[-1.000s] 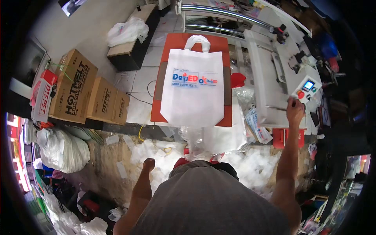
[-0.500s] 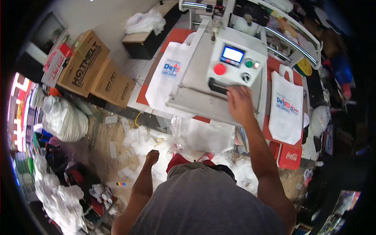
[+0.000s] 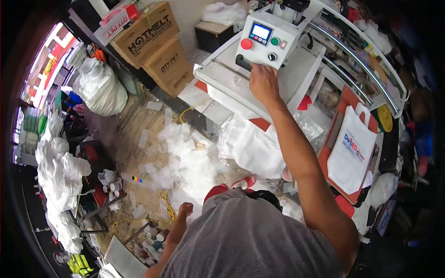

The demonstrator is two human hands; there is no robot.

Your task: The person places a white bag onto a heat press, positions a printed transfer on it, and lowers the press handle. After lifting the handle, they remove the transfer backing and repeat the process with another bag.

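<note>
My right hand [image 3: 264, 83] is closed round the black handle [image 3: 244, 62] at the front of a white heat press [image 3: 271, 39] with a lit screen. Under the press plate [image 3: 225, 76], part of a white bag sticks out over the front edge. My left hand [image 3: 186, 209] hangs low beside my body, its fingers curled, with nothing visible in it. To the right, a white printed bag [image 3: 354, 143] lies flat on a reddish-orange pad [image 3: 327, 160].
Cardboard boxes [image 3: 167, 69] stand at the upper left, near a stuffed white sack [image 3: 101, 88]. Clear plastic with white material [image 3: 250, 146] hangs below the press. A yellow cord [image 3: 168, 206] and paper scraps lie on the floor. Curved metal rails [image 3: 357, 65] run behind.
The view has turned and shifted. The press head has moved left over the left pad, covering the bag there, with my right hand still on its handle. My left hand stays low.
</note>
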